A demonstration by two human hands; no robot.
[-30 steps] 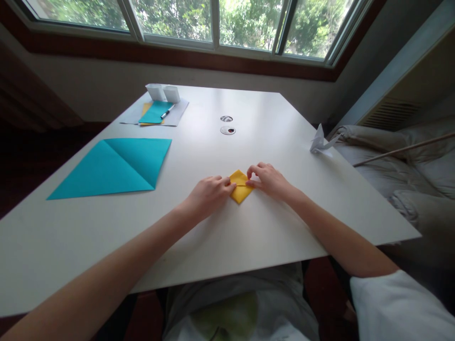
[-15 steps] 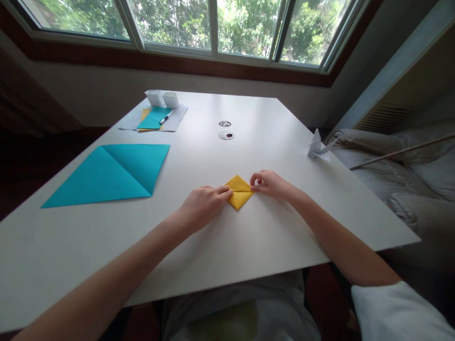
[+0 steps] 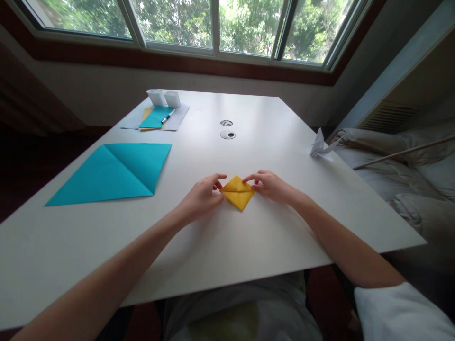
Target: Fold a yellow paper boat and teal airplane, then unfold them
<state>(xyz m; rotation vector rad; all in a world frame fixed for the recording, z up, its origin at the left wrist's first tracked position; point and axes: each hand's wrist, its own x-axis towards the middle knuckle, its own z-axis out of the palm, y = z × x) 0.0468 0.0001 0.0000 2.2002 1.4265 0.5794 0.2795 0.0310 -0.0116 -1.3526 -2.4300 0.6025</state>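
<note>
A small folded yellow paper (image 3: 237, 192), diamond-shaped with a crease across it, lies on the white table (image 3: 220, 246) in front of me. My left hand (image 3: 201, 196) pinches its left corner between thumb and forefinger. My right hand (image 3: 272, 185) pinches its right corner in the same way, the other fingers curled. Both hands rest low on the tabletop.
A large teal paper (image 3: 113, 171) folded along a diagonal lies to the left. At the back left are a sheet with teal and yellow papers (image 3: 155, 117), a pen (image 3: 168, 116) and two white cups (image 3: 165, 97). A white paper crane (image 3: 320, 145) stands by the right edge. Two round cable holes (image 3: 227, 134) sit mid-table.
The left hand slid back from on top of the yellow paper to its left corner. More of the paper now shows, and both hands hold it by its side corners.
</note>
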